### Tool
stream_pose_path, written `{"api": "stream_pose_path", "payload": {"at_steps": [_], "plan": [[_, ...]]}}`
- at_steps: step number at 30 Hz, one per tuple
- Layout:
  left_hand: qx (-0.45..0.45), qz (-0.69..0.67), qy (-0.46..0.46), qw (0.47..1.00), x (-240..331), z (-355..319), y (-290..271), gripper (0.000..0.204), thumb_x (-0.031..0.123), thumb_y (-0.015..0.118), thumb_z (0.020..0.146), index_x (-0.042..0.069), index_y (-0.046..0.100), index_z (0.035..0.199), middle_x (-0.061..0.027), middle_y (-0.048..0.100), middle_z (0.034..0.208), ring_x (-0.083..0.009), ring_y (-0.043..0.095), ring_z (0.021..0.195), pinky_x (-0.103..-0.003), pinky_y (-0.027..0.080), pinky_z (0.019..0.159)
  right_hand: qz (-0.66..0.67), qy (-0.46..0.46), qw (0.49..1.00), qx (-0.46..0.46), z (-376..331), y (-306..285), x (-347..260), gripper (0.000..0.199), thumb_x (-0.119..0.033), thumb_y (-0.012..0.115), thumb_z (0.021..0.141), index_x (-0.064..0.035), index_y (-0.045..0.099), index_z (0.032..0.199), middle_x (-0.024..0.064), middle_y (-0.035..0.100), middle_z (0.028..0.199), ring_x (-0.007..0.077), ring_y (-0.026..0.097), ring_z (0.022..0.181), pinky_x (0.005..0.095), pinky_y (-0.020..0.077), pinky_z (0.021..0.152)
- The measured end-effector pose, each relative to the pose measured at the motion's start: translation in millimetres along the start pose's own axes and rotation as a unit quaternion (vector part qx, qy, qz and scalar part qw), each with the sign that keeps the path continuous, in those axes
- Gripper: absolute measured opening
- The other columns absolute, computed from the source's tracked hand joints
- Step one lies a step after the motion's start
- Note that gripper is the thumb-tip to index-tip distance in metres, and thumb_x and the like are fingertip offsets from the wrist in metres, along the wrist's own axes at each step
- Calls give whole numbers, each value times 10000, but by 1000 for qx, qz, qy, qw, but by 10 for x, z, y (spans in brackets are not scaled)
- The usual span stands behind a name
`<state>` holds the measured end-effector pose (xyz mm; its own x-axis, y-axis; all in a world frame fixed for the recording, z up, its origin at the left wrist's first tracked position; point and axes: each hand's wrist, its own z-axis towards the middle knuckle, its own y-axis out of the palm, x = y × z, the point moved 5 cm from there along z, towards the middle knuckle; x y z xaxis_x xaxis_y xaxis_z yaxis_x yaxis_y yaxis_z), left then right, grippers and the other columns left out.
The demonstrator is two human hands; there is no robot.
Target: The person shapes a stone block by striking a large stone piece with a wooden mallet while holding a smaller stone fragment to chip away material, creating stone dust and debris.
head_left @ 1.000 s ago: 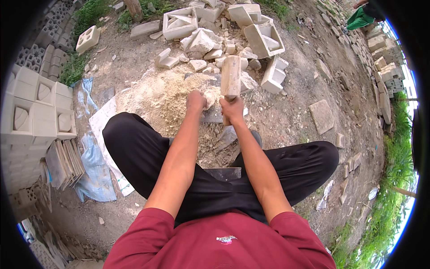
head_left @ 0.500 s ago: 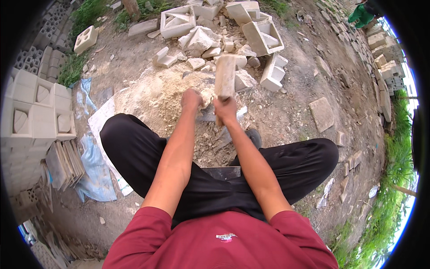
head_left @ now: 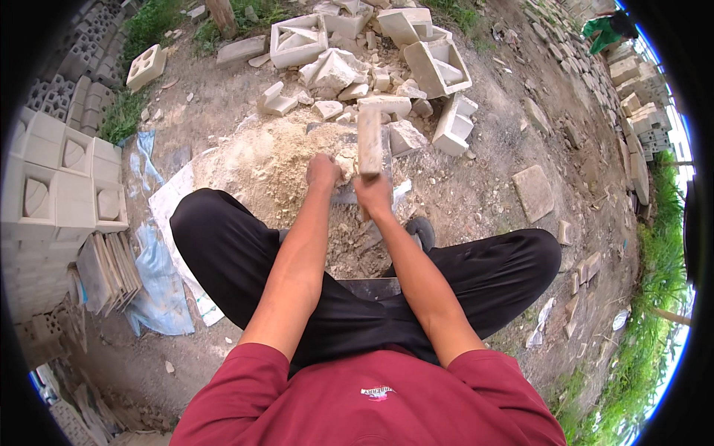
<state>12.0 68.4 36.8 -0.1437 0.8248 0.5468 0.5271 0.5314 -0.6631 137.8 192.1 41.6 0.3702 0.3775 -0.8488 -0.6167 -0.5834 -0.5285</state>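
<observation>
I sit on the ground with my legs spread. My right hand [head_left: 374, 195] is closed around the lower end of a long pale block [head_left: 370, 140] that stands almost upright above a dark flat slab [head_left: 346, 195]. My left hand [head_left: 322, 171] is a fist just left of it, resting at the edge of a heap of sandy crumbled material [head_left: 268, 163]. Whether the fist holds anything is hidden. Small rubble [head_left: 349, 245] lies between my knees.
Broken hollow concrete blocks [head_left: 439, 63] are piled ahead. Stacked pale blocks [head_left: 52, 186] and flat tiles [head_left: 108, 271] stand at my left, on a blue and white sheet [head_left: 160, 297]. A flat square slab [head_left: 533, 192] lies at the right, with grass beyond.
The upright block and my right hand have come down slightly and shifted a little left. My left fist stays at the sandy heap.
</observation>
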Motion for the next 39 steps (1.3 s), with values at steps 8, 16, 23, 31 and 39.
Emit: {"api": "stream_pose_path", "payload": {"at_steps": [8, 16, 23, 31, 39], "plan": [[19, 45, -1, 999, -37, -35, -65, 315, 161, 725, 732, 70, 704, 1032, -185, 670, 1141, -321, 642, 1087, -410, 522, 906, 23, 168, 969, -180, 139, -15, -45, 316, -243, 730, 726, 63, 661, 768, 104, 633, 587, 195, 633, 488, 339, 509, 470], [-5, 91, 18, 996, 240, -232, -19, 346, 167, 676, 782, 32, 667, 1100, -196, 644, 1190, -345, 613, 1132, -434, 493, 962, 25, 72, 996, -36, -161, 88, 677, 328, -246, 719, 703, 55, 658, 818, 128, 674, 679, 223, 655, 555, 366, 525, 536], [75, 138, 38, 987, 89, -210, -117, 436, 183, 685, 759, 28, 631, 1163, -209, 618, 1215, -320, 589, 1156, -422, 467, 979, 8, 123, 987, -105, 194, -7, 143, 390, -307, 733, 678, 64, 683, 788, 172, 687, 709, 270, 689, 658, 376, 544, 620], [94, 89, 116, 985, -11, 108, -155, 378, 150, 567, 838, 34, 607, 1195, -200, 588, 1244, -342, 534, 1189, -487, 422, 1003, -53, 139, 974, -171, 190, -55, 443, 364, -248, 755, 684, 73, 658, 827, 163, 678, 713, 240, 659, 533, 374, 539, 521], [99, 163, 180, 965, 337, 328, 66, 408, 274, 612, 871, 114, 612, 1247, -167, 596, 1213, -336, 548, 1152, -488, 424, 975, 47, 199, 967, -152, 122, -39, 634, 264, -142, 719, 703, 74, 659, 844, 109, 666, 696, 179, 620, 501, 330, 505, 466]]}}
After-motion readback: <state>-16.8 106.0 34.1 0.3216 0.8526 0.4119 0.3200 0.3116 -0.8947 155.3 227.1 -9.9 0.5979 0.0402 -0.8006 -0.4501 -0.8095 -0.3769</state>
